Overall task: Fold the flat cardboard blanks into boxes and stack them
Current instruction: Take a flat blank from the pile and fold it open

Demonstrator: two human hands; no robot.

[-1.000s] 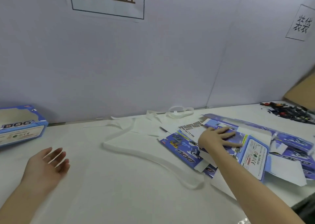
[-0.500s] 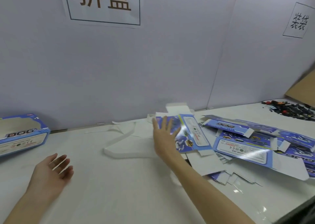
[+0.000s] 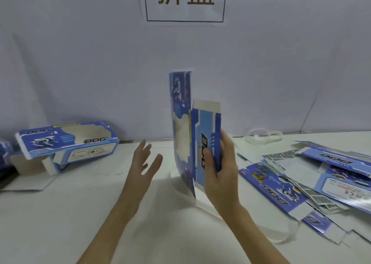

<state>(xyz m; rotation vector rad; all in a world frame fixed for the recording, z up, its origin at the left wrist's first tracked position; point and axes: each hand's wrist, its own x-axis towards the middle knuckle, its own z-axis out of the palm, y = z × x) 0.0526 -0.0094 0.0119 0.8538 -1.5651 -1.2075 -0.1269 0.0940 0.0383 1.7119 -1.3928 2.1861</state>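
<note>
A white table (image 3: 60, 223) stands before a pale wall. The right hand (image 3: 220, 169) grips an upright cardboard blank (image 3: 186, 133), thumb across its front. The left hand (image 3: 143, 163) hovers beside it, fingers spread, holding nothing.

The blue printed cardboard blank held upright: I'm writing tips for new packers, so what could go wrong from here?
1. Only the right hand pinches the blue printed cardboard blank, and its tall panel already curves; it may buckle or crease off the score lines.
2. The open left hand is not yet on it, so the blank could twist or slip.
3. The loose white plastic strap and the pile of flat blue blanks lie nearby and could snag.
</note>
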